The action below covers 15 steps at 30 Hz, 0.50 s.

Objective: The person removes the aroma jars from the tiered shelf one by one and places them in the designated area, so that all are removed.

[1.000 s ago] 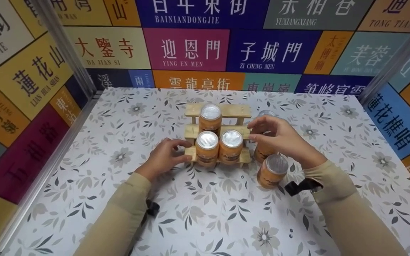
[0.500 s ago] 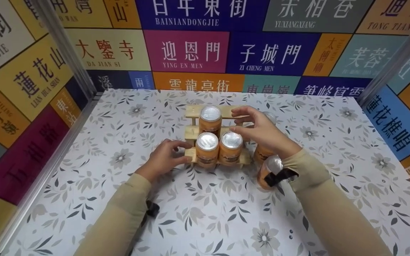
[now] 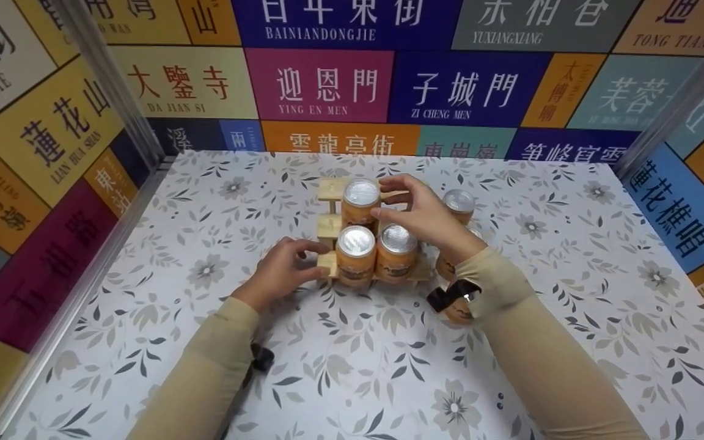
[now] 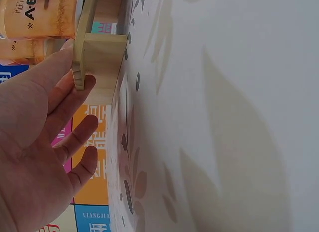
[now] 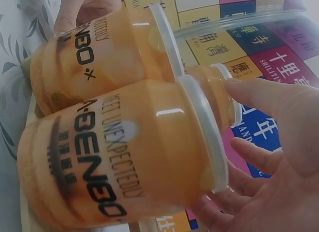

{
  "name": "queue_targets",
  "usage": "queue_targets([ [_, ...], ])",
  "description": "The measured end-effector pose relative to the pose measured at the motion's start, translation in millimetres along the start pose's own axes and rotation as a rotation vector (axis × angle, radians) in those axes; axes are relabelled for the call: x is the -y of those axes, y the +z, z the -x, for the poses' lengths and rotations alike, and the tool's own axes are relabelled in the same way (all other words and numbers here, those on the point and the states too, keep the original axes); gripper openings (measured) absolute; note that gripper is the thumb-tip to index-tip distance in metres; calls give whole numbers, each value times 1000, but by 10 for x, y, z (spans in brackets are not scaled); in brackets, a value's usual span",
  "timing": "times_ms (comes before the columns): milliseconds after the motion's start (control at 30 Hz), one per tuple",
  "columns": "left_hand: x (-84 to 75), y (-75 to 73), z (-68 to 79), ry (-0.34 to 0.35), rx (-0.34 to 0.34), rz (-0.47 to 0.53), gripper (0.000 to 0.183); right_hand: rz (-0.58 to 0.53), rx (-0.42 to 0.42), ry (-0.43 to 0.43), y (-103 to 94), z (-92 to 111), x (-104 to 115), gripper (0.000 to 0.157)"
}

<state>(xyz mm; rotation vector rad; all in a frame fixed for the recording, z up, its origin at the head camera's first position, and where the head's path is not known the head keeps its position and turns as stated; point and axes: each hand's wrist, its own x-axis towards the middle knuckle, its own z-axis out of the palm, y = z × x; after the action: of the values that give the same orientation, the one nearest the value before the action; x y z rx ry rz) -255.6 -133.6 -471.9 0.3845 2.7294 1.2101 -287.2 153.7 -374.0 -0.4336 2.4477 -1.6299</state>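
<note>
A small three-tier wooden rack [image 3: 329,190] stands on the table. My left hand [image 3: 282,269] pinches the left end of its lowest shelf [image 4: 79,62], thumb on top and index finger beneath. On that shelf stand two orange cans with clear bodies and silver lids, a left can [image 3: 355,260] and a right can [image 3: 396,260]. Behind them an upper can [image 3: 361,214] sits on the tier above. My right hand [image 3: 422,211] is at this upper can's right side, thumb tip right at its lid in the right wrist view, fingers spread and loosely bent.
To the right of the rack stand more of these cans on the table: a far can [image 3: 459,205], a middle can [image 3: 443,269] partly behind my right wrist, and a near can [image 3: 459,315] mostly hidden by the wrist strap [image 3: 450,296]. Sign-printed panels [image 3: 321,85] enclose the floral tabletop [image 3: 358,379].
My right hand has moved left from beside the rack, over the front right can, to the upper can. The left hand stays on the rack, and the cans have not moved.
</note>
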Motion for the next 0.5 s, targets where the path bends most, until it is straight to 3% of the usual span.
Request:
queue_targets([
  [500, -22, -7, -4, -16, 10, -12, 41, 74, -25, -19, 127, -118, 48, 66],
])
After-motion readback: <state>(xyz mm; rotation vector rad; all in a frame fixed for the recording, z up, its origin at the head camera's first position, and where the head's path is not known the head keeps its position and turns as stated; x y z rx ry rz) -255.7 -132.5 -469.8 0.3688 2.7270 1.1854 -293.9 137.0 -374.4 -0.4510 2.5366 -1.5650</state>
